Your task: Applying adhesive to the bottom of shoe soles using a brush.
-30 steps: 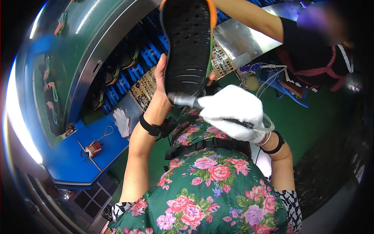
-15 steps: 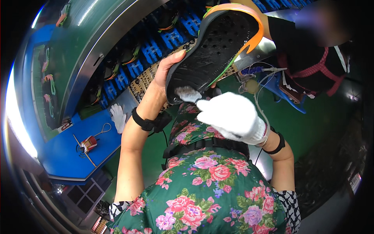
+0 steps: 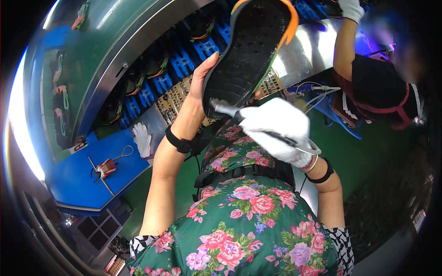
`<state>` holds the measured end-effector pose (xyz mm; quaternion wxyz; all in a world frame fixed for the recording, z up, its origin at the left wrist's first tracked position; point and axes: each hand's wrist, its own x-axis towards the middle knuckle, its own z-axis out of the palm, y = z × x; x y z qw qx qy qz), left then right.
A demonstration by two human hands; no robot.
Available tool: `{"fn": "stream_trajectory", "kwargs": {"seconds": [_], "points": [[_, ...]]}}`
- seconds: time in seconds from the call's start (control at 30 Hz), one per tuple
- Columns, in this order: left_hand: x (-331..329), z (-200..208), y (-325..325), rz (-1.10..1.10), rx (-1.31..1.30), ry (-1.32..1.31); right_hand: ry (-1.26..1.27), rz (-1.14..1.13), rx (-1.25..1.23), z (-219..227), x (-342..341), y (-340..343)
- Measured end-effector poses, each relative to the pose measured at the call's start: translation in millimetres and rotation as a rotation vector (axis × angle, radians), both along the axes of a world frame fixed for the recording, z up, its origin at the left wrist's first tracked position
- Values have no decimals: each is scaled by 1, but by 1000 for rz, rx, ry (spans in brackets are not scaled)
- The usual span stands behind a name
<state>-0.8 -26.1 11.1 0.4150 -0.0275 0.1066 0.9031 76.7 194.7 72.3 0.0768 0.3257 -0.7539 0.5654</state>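
The left hand, bare, has hold of a black shoe sole around its near end, thumb along the left edge and a fingertip or two just showing past the right edge, the rest of the fingers hidden behind it. The right hand, in a white knitted glove, is closed around the handle of a brush, whose bristle end meets the narrower, near end of the sole. That sole is held up in front of the person's body, tilted with its far end leaning right, an orange and green rim curving around that far end, small dimples dotting its upper half. I can see black bands on both wrists and a green apron covered in pink flowers. Over to the left, a blue table carries a small red container with a thin stick beside it, and a loose white glove lies near its edge. Beyond the sole stand blue racks, and on the far right a co-worker's gloved hand is raised.
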Motion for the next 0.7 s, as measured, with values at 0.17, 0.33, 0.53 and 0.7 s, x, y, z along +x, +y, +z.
{"fn": "stream_trajectory", "kwargs": {"seconds": [0.17,0.33,0.53,0.7], "points": [[7,-6,2,77,44,-70,-348,-25,-212,9,-1,-2],[40,-9,12,150,-37,-117,237,-257,145,21,-55,5],[60,-1,-9,430,-48,-241,168,20,47,21,-47,-17],[68,35,-99,531,-281,436,-524,-84,-531,22,-23,-16]]}}
